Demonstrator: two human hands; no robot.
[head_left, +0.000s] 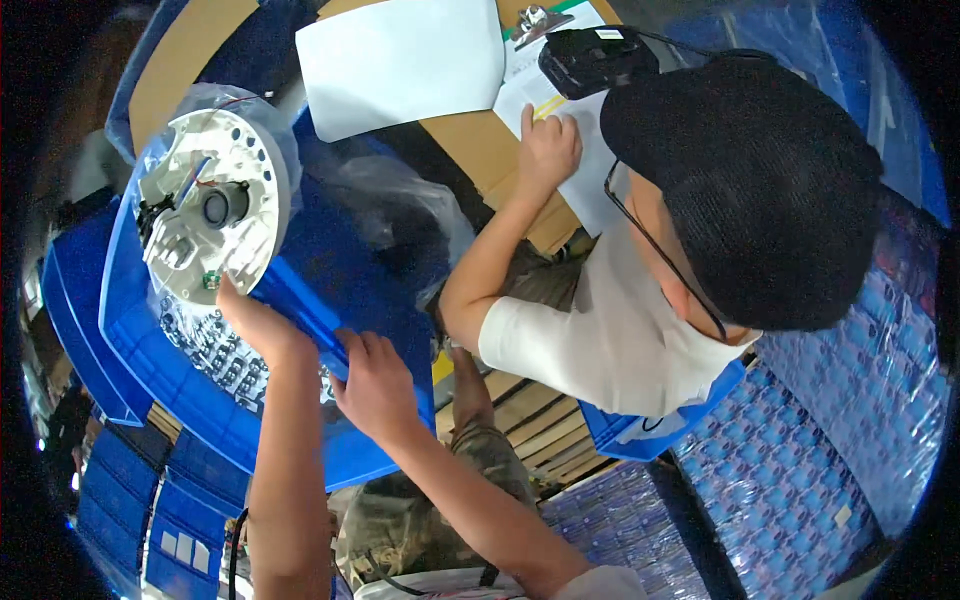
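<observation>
A round white plastic housing (262, 215) sits tilted over a blue bin, with a clear plastic bag around its far rim. Inside the housing are a dark cylindrical part (224, 204), thin wires and a small green circuit board (212, 281). My left hand (252, 318) grips the housing's near rim, its thumb beside the circuit board; the other fingers are mostly hidden. My right hand (378, 388) has its fingers curled over the wall of the blue bin (305, 312). Under the housing, several small black parts (225, 355) lie in the bin.
At right a co-worker in a black cap (740, 190) leans over papers (585, 175), one hand (550, 150) on them. A white sheet (400, 65) lies on cardboard at the back. Wooden slats (545, 425) and wrapped blue stacks (770, 460) stand at lower right.
</observation>
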